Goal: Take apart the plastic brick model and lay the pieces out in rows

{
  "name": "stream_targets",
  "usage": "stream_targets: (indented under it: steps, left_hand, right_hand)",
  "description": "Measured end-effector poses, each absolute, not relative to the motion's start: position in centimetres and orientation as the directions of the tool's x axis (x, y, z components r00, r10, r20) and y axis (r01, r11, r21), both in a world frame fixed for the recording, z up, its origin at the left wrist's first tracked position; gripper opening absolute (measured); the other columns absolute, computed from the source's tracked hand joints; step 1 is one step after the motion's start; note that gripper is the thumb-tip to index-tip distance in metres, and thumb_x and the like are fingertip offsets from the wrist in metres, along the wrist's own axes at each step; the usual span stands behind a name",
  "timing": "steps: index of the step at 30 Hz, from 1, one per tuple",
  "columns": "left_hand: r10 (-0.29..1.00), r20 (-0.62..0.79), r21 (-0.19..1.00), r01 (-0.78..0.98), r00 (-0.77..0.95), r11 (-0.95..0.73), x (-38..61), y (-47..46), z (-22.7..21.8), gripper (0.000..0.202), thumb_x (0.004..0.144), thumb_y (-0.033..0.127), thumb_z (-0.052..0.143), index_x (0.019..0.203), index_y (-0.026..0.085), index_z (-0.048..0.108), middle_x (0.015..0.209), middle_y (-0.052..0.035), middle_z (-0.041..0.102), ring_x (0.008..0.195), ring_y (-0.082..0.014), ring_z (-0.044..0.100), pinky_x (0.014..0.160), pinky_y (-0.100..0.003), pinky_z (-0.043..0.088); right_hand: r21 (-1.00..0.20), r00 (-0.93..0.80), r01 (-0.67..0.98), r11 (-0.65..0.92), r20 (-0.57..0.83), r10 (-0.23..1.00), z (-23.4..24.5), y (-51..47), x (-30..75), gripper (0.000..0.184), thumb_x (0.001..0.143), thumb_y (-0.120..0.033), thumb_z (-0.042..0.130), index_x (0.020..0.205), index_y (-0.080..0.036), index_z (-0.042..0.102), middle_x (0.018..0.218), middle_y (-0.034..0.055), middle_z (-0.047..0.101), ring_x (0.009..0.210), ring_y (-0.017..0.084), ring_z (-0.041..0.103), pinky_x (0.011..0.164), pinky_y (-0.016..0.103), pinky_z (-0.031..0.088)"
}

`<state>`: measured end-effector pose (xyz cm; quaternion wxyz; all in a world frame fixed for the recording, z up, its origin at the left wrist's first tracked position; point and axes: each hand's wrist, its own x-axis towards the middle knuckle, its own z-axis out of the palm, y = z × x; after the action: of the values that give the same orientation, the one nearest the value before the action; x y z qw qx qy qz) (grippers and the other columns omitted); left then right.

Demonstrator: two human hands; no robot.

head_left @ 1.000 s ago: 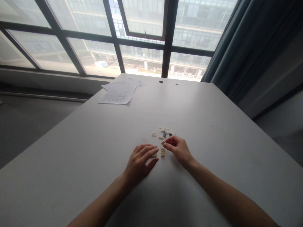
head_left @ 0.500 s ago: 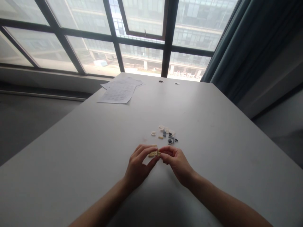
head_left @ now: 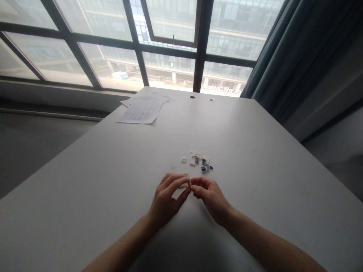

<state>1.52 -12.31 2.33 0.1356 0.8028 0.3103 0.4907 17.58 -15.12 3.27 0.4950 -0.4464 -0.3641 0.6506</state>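
Between the fingertips of both hands is a small pale-yellow building brick (head_left: 190, 184), partly covered by the fingers. My left hand (head_left: 168, 194) pinches it from the left, thumb below and fingers above. From the right, my right hand (head_left: 208, 192) grips it between thumb and forefinger. More pale-yellow bricks (head_left: 183, 185) show under and behind my left fingers; whether they are joined to the held one I cannot tell. Just beyond the hands lie a small yellow brick (head_left: 192, 164) and a white brick (head_left: 183, 160).
A loose group of white, blue-grey bricks (head_left: 196, 160) and black bricks (head_left: 203, 169) lies past the hands on the white table (head_left: 113, 181). Printed paper sheets (head_left: 141, 111) rest at its far left. Windows and a dark blue curtain (head_left: 272, 56) stand behind.
The yellow brick between my fingertips has turned a little, so a narrower side shows. Both hands keep almost the same place, and the loose bricks lie as before.
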Motion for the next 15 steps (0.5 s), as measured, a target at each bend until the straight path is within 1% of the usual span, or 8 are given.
stream_targets:
  steps: [5, 9, 12, 15]
  left_hand:
    - [0.626, 0.708, 0.511, 0.375, 0.327, -0.773, 1.49, -12.33, 2.31, 0.025, 0.078, 0.013, 0.068, 0.102, 0.02, 0.062, 0.097, -0.006, 0.067, 0.094, -0.0192, 0.06, 0.082, -0.033, 0.051]
    - [0.632, 0.698, 0.507, 0.391, 0.337, -0.768, 1.45, -12.18, 2.2, 0.022, 0.079, 0.015, 0.068, 0.1, 0.02, 0.061, 0.096, -0.0062, 0.067, 0.093, -0.0191, 0.06, 0.082, -0.033, 0.051]
    - [0.63, 0.694, 0.497, 0.4, 0.349, -0.77, 1.36, -12.08, 2.0, 0.021, 0.08, 0.016, 0.067, 0.1, 0.02, 0.061, 0.096, -0.0062, 0.066, 0.092, -0.019, 0.06, 0.082, -0.033, 0.051]
    - [0.633, 0.687, 0.487, 0.42, 0.356, -0.766, 1.18, -12.0, 1.76, 0.023, 0.081, 0.019, 0.066, 0.104, 0.021, 0.06, 0.098, -0.0062, 0.066, 0.093, -0.0191, 0.059, 0.082, -0.033, 0.051]
  right_hand:
    - [-0.907, -0.097, -0.352, -0.231, -0.211, 0.973, 3.67, -15.05, 17.73, 0.023, 0.069, -0.022, 0.073, 0.091, -0.018, 0.069, 0.068, -0.002, 0.065, 0.063, 0.01, 0.051, 0.063, 0.024, 0.038]
    - [-0.914, -0.1, -0.345, -0.216, -0.193, 0.976, 3.93, -15.1, 17.8, 0.026, 0.066, -0.024, 0.076, 0.091, -0.019, 0.068, 0.075, -0.0004, 0.068, 0.071, 0.013, 0.059, 0.071, 0.027, 0.043]
    - [-0.929, -0.087, -0.31, -0.202, -0.184, 0.979, 3.7, -15.05, 17.84, 0.028, 0.064, -0.025, 0.078, 0.09, -0.018, 0.068, 0.077, 0.0005, 0.068, 0.075, 0.014, 0.061, 0.074, 0.028, 0.045]
    - [-0.961, -0.057, -0.229, -0.157, -0.148, 0.987, 2.97, -14.47, 18.39, 0.029, 0.065, -0.028, 0.078, 0.091, -0.018, 0.069, 0.074, -0.0002, 0.066, 0.071, 0.014, 0.06, 0.071, 0.028, 0.046]
